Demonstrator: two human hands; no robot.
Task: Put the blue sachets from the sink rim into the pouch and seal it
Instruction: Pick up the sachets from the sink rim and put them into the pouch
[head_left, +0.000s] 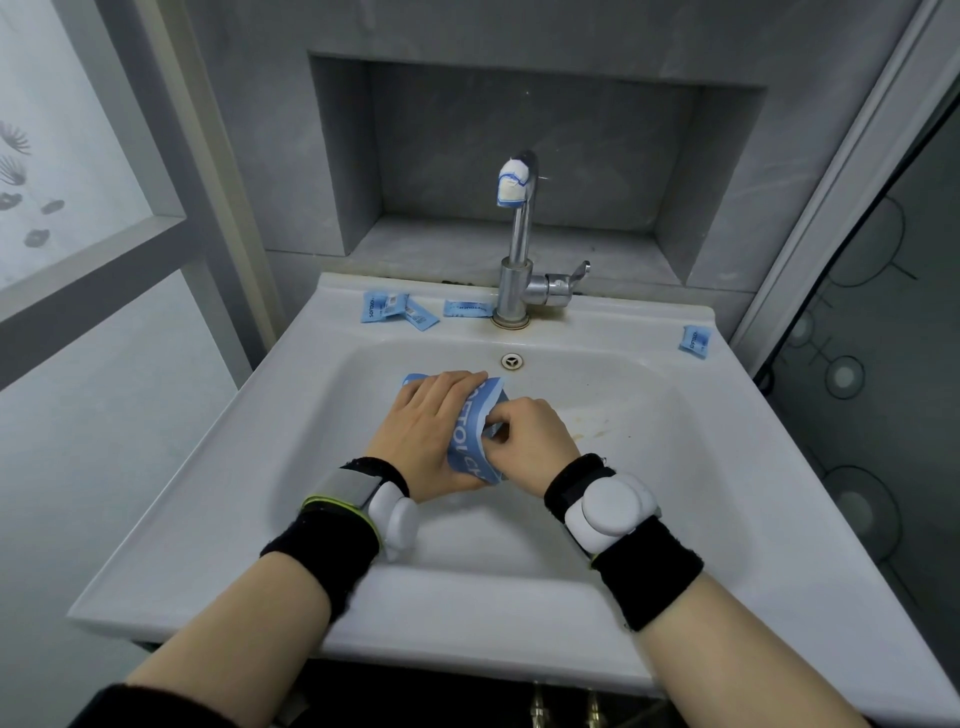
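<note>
A white sink (218, 499) stood in a grey-tiled room, sachets (397, 309) on its rim. Both hands, left (423, 428) and right (530, 441), gripped the pouch (470, 441).

Faucet (517, 244) stands between rim sachets (397, 307); basin (623, 441) open.

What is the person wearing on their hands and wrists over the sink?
The hands are bare: no gloves or rings show. Each wrist carries a black cloth band with a rounded white plastic device on it, on the left wrist and on the right wrist. The left band also has a grey strap with a yellow-green edge. A dark sleeve edge shows at the lower left.
</note>
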